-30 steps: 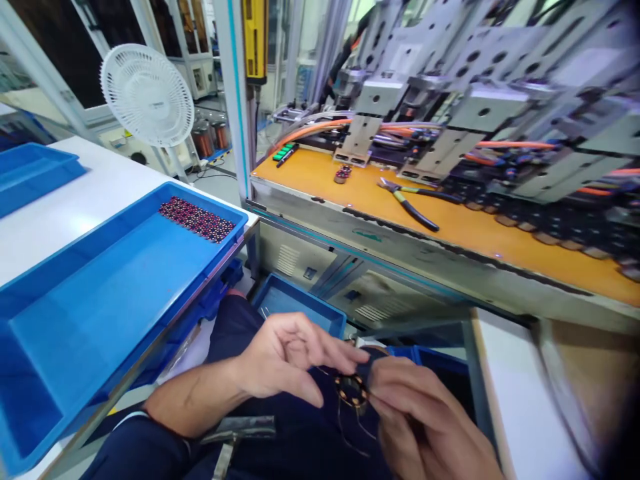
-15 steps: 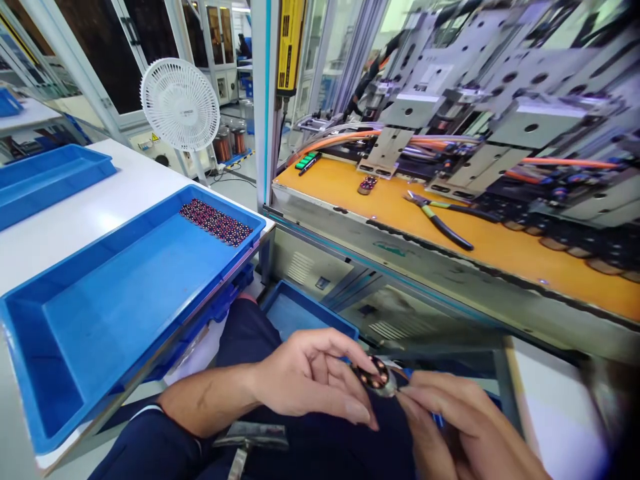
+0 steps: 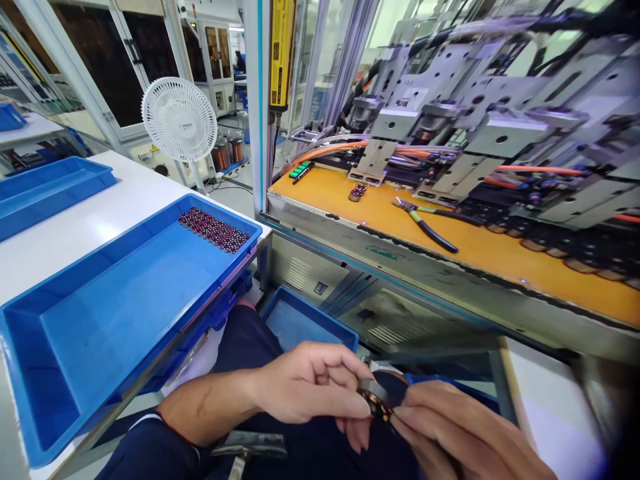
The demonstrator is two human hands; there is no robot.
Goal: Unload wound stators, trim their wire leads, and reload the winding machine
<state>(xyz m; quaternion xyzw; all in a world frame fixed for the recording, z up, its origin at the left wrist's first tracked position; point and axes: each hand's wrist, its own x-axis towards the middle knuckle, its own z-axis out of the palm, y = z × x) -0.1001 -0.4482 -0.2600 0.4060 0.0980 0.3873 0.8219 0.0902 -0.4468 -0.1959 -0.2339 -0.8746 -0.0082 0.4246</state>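
Note:
A small round part with a grey metal rim and copper-coloured spots is held low in the middle of the view, over the person's lap. My left hand grips it between thumb and fingers from the left. From the right, the fingertips of my right hand are pinched together against its edge; whether they hold anything thin there is too small to tell. Many similar dark parts with copper and red spots lie packed at the far end of a long blue tray.
On the orange bench surface lie pliers, one small part and a row of dark round parts. Machine heads stand above it. A second blue tray, a white fan and a lower blue bin are also visible.
The round part has been turned, so its metal rim now faces up. My left thumb has closed onto it. The view has shifted slightly.

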